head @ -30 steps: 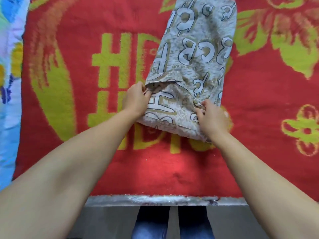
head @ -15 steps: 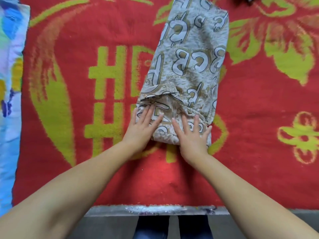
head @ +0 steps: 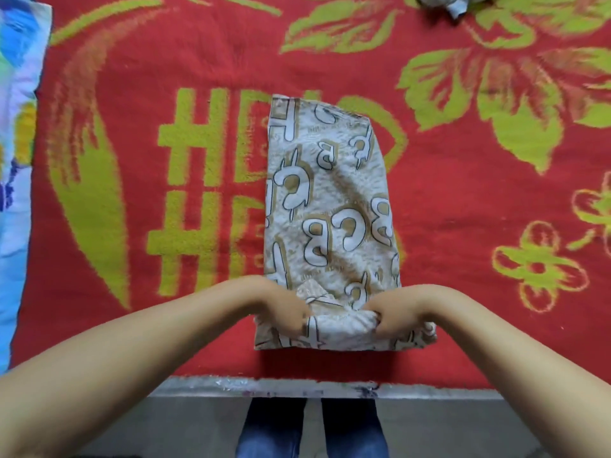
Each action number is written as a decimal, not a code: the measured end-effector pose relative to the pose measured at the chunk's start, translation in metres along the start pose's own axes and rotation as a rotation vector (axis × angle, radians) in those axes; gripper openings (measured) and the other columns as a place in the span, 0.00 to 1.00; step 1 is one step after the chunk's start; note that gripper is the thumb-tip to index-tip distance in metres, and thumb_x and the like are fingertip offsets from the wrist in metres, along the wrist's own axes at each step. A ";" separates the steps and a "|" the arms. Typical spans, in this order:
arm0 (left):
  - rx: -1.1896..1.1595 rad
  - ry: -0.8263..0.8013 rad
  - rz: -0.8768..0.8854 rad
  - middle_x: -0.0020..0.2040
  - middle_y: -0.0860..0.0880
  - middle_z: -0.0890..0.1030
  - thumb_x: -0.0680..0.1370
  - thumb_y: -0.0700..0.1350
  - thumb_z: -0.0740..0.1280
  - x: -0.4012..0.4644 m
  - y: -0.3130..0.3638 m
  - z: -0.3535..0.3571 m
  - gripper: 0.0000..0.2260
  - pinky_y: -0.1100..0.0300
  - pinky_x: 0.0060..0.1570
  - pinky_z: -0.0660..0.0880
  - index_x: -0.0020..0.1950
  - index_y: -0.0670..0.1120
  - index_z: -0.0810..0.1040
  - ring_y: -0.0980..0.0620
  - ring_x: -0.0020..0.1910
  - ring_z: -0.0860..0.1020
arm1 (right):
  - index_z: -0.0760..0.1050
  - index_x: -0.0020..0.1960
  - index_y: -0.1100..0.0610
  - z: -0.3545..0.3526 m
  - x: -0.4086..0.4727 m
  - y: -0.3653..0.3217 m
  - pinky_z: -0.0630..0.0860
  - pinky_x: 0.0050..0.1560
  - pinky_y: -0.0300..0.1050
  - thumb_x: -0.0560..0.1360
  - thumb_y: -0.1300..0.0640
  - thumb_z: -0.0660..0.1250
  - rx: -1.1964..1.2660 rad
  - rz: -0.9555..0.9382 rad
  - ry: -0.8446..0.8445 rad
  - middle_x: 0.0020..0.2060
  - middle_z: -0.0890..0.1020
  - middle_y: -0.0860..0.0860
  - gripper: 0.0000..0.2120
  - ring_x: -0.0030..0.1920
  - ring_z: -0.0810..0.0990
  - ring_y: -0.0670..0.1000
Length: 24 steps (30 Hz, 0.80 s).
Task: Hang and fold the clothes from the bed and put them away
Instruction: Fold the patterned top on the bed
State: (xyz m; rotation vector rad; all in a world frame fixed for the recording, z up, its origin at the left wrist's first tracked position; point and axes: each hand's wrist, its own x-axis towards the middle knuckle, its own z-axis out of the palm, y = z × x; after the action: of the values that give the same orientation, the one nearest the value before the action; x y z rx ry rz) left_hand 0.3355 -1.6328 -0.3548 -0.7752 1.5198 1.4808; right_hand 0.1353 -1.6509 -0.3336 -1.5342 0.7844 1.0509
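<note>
both hands down at the near end of a folded garment (head: pixel 330 206), beige and white with big outlined letters, lying lengthwise away from the hands on a red blanket (head: pixel 463 200) with yellow-green leaves and lettering. left hand (head: pixel 287 317) curled over the near left part of the cloth, fingers bent and tucked into the fold. right hand (head: pixel 393 320) curled likewise on the near right part, fingers pinching a bunched ridge of fabric. between the two hands, a raised roll of cloth; nearer than the hands, a flat edge of the garment close to the bed edge (head: pixel 271 386). far beyond the right hand, a crumpled grey-white cloth (head: pixel 453 3) at the top border. well left of the left hand, a blue patterned sheet (head: pixel 16 160).
</note>
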 end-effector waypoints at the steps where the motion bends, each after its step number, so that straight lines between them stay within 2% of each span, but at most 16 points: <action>1: -0.075 0.008 -0.007 0.38 0.43 0.72 0.75 0.37 0.59 -0.001 -0.006 -0.009 0.02 0.56 0.33 0.66 0.44 0.43 0.69 0.44 0.35 0.74 | 0.68 0.41 0.56 -0.006 0.001 0.009 0.68 0.26 0.42 0.71 0.62 0.61 0.069 0.003 0.034 0.31 0.71 0.50 0.03 0.27 0.68 0.50; 2: -0.170 0.044 -0.003 0.40 0.43 0.74 0.75 0.38 0.62 -0.003 -0.016 -0.020 0.01 0.57 0.34 0.68 0.44 0.43 0.71 0.44 0.39 0.78 | 0.69 0.43 0.56 -0.014 0.004 0.020 0.69 0.26 0.43 0.70 0.61 0.63 0.114 0.005 0.100 0.32 0.72 0.50 0.03 0.27 0.70 0.49; 5: -0.496 0.316 0.026 0.43 0.45 0.78 0.73 0.40 0.68 -0.016 -0.055 -0.053 0.03 0.60 0.35 0.72 0.46 0.43 0.77 0.50 0.39 0.77 | 0.75 0.51 0.57 -0.046 0.011 0.047 0.73 0.40 0.47 0.71 0.58 0.68 0.164 -0.013 0.382 0.41 0.78 0.50 0.09 0.40 0.76 0.49; 9: -0.820 0.880 -0.057 0.42 0.51 0.79 0.75 0.47 0.71 -0.012 -0.079 -0.071 0.06 0.60 0.37 0.74 0.48 0.47 0.77 0.52 0.40 0.77 | 0.74 0.62 0.52 -0.063 0.028 0.057 0.70 0.43 0.41 0.75 0.55 0.67 0.282 0.001 0.950 0.50 0.80 0.49 0.15 0.46 0.77 0.49; 11: -0.877 1.210 -0.166 0.40 0.53 0.75 0.76 0.50 0.69 0.006 -0.073 -0.064 0.08 0.61 0.33 0.69 0.49 0.48 0.74 0.52 0.38 0.74 | 0.73 0.65 0.51 -0.058 0.038 0.054 0.70 0.56 0.49 0.78 0.55 0.64 0.238 0.041 1.194 0.57 0.79 0.50 0.15 0.57 0.76 0.53; 12: -0.910 1.364 -0.204 0.41 0.53 0.74 0.78 0.51 0.67 0.014 -0.069 -0.058 0.08 0.60 0.34 0.68 0.50 0.48 0.73 0.51 0.39 0.74 | 0.71 0.67 0.52 -0.052 0.042 0.052 0.67 0.63 0.54 0.78 0.55 0.63 0.208 0.067 1.304 0.60 0.78 0.51 0.17 0.62 0.73 0.55; 13: -0.919 1.500 -0.225 0.45 0.52 0.75 0.79 0.52 0.65 0.020 -0.063 -0.050 0.09 0.59 0.38 0.69 0.53 0.48 0.72 0.49 0.44 0.75 | 0.70 0.69 0.54 -0.046 0.045 0.049 0.61 0.69 0.59 0.79 0.56 0.63 0.169 0.086 1.397 0.63 0.76 0.53 0.19 0.66 0.70 0.56; 14: -0.866 1.623 -0.238 0.51 0.51 0.76 0.79 0.52 0.63 0.025 -0.058 -0.042 0.11 0.56 0.47 0.71 0.57 0.47 0.72 0.48 0.52 0.75 | 0.68 0.71 0.55 -0.038 0.048 0.045 0.55 0.72 0.63 0.79 0.55 0.62 0.111 0.084 1.468 0.67 0.73 0.54 0.21 0.70 0.67 0.57; 15: -0.723 1.729 -0.239 0.60 0.48 0.74 0.80 0.51 0.60 0.028 -0.052 -0.034 0.15 0.52 0.60 0.68 0.64 0.46 0.70 0.46 0.61 0.72 | 0.68 0.72 0.56 -0.028 0.051 0.039 0.49 0.72 0.67 0.78 0.54 0.60 0.026 0.057 1.519 0.70 0.70 0.56 0.22 0.73 0.64 0.58; 16: -0.487 1.785 -0.218 0.67 0.45 0.71 0.80 0.51 0.58 0.033 -0.044 -0.026 0.20 0.47 0.71 0.59 0.70 0.44 0.66 0.45 0.69 0.67 | 0.68 0.72 0.56 -0.017 0.056 0.031 0.47 0.70 0.69 0.77 0.53 0.59 -0.075 0.016 1.536 0.72 0.68 0.57 0.23 0.74 0.62 0.59; 17: -0.205 1.787 -0.179 0.72 0.44 0.67 0.80 0.51 0.56 0.039 -0.034 -0.018 0.23 0.43 0.74 0.49 0.73 0.44 0.63 0.45 0.73 0.63 | 0.67 0.72 0.55 -0.004 0.062 0.024 0.46 0.68 0.72 0.77 0.51 0.57 -0.178 -0.018 1.504 0.73 0.67 0.58 0.24 0.75 0.60 0.60; 18: 0.060 1.728 -0.137 0.75 0.43 0.64 0.79 0.52 0.55 0.049 -0.025 -0.009 0.25 0.38 0.73 0.46 0.75 0.46 0.62 0.44 0.74 0.61 | 0.67 0.72 0.54 0.009 0.069 0.020 0.48 0.67 0.75 0.77 0.49 0.56 -0.267 -0.026 1.438 0.73 0.66 0.58 0.24 0.75 0.60 0.60; 19: 0.229 1.623 -0.125 0.75 0.43 0.63 0.79 0.55 0.55 0.058 -0.019 0.000 0.26 0.32 0.70 0.49 0.75 0.47 0.63 0.43 0.75 0.60 | 0.67 0.73 0.53 0.019 0.074 0.019 0.51 0.65 0.77 0.78 0.48 0.56 -0.320 -0.003 1.355 0.73 0.65 0.58 0.25 0.74 0.60 0.61; 21: 0.200 1.389 -0.211 0.78 0.46 0.53 0.79 0.61 0.53 0.071 -0.020 0.010 0.28 0.29 0.68 0.50 0.77 0.51 0.58 0.45 0.77 0.51 | 0.64 0.74 0.51 0.029 0.081 0.030 0.54 0.62 0.80 0.78 0.45 0.57 -0.310 0.089 1.195 0.74 0.63 0.57 0.25 0.74 0.59 0.62; 23: 0.044 1.244 -0.337 0.76 0.52 0.34 0.78 0.66 0.46 0.079 -0.038 0.013 0.31 0.33 0.69 0.40 0.77 0.56 0.42 0.54 0.74 0.32 | 0.55 0.76 0.48 0.027 0.083 0.045 0.50 0.64 0.79 0.79 0.43 0.59 -0.244 0.128 1.085 0.76 0.56 0.52 0.28 0.76 0.50 0.58; 24: 0.028 1.211 -0.372 0.74 0.54 0.28 0.76 0.68 0.41 0.080 -0.046 0.012 0.31 0.34 0.69 0.36 0.75 0.58 0.36 0.56 0.71 0.27 | 0.50 0.76 0.47 0.024 0.084 0.050 0.46 0.65 0.78 0.79 0.42 0.58 -0.228 0.132 1.033 0.77 0.50 0.50 0.30 0.76 0.43 0.55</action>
State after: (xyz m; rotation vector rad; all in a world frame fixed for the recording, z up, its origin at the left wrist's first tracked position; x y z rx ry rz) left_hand 0.3423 -1.6152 -0.4457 -2.0182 2.0188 0.6470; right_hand 0.1184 -1.6343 -0.4317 -2.2604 1.5049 0.3695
